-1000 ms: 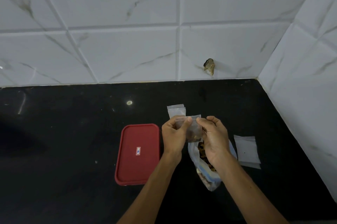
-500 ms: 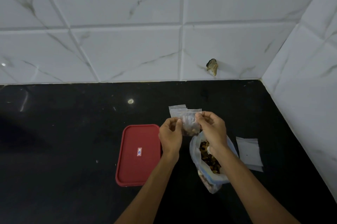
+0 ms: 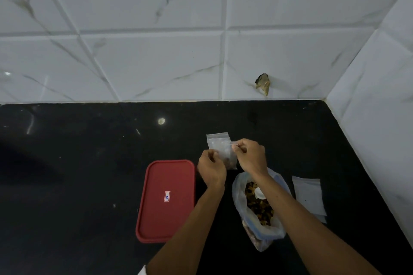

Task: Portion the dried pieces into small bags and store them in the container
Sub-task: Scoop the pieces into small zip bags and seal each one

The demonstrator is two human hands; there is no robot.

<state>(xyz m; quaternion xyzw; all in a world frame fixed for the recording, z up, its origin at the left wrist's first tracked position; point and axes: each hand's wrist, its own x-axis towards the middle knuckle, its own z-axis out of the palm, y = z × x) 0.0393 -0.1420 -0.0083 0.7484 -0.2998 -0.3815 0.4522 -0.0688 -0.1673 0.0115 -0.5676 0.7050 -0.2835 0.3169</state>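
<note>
Two hands, left (image 3: pixel 211 168) and right (image 3: pixel 251 155), pinch one clear small bag (image 3: pixel 224 154) with curled fingers; nearby sit one crinkly big bag (image 3: pixel 238 196) and one red rectangular container (image 3: pixel 165 180).

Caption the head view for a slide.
Left hand and right hand pinch a small clear bag above the black counter, red lid alongside.

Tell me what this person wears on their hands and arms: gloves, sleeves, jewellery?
No gloves on the left hand or the right hand, and no rings, watch or bracelet show. The left forearm and right forearm are uncovered to the picture's bottom edge, with no sleeves. A small white patch beside the left forearm there may be clothing; too little shows to tell.
</note>
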